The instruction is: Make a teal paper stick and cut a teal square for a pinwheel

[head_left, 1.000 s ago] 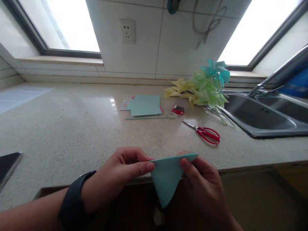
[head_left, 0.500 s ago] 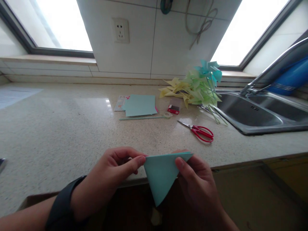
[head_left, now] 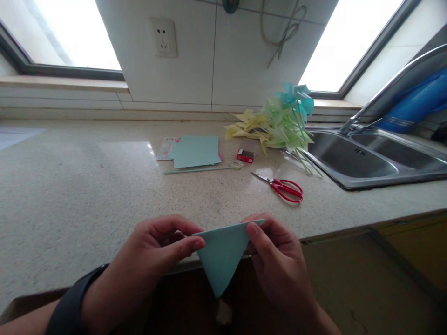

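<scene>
Both hands hold a blue paper triangle (head_left: pixel 221 258) just past the counter edge (head_left: pixel 335 232), with its point hanging down. The left hand (head_left: pixel 153 253) pinches the left corner and the right hand (head_left: pixel 272 253) pinches the right corner, thumbs in front. To fold it well, the top edge should stay flat and the corners should line up before pressing. The counter (head_left: pixel 87 186) behind the triangle is bare and gives good room. Farther back from the triangle lie red scissors (head_left: pixel 284 187), blue sheets (head_left: pixel 195 151) and pinwheels (head_left: pixel 275 123). The sink (head_left: pixel 349 160) is well off to the right.
</scene>
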A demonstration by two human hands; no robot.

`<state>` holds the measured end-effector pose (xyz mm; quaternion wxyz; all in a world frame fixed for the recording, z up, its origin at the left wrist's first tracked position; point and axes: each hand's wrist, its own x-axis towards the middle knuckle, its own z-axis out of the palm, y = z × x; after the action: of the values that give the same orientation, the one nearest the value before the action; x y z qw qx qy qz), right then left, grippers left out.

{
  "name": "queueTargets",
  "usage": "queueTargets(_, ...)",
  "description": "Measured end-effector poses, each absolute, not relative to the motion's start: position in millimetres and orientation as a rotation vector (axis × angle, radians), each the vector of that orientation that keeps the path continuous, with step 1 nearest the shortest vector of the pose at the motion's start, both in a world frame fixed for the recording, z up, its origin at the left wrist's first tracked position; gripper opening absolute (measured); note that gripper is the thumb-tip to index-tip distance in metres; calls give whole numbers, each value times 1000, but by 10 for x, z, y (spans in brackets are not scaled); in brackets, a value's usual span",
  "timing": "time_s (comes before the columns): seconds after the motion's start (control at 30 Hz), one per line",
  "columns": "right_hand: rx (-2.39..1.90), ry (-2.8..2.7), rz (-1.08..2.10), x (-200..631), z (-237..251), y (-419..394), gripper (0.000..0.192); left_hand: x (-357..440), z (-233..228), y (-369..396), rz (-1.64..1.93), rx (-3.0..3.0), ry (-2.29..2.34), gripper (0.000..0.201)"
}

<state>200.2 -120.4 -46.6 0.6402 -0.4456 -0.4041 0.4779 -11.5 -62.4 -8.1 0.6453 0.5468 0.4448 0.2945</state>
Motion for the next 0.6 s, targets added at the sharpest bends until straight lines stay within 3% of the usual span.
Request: queueTargets(0.6, -904, -859, 1164, 1986, -401, -1193, 8, -122, -82, -621, 687, 1344, 1065, 17)
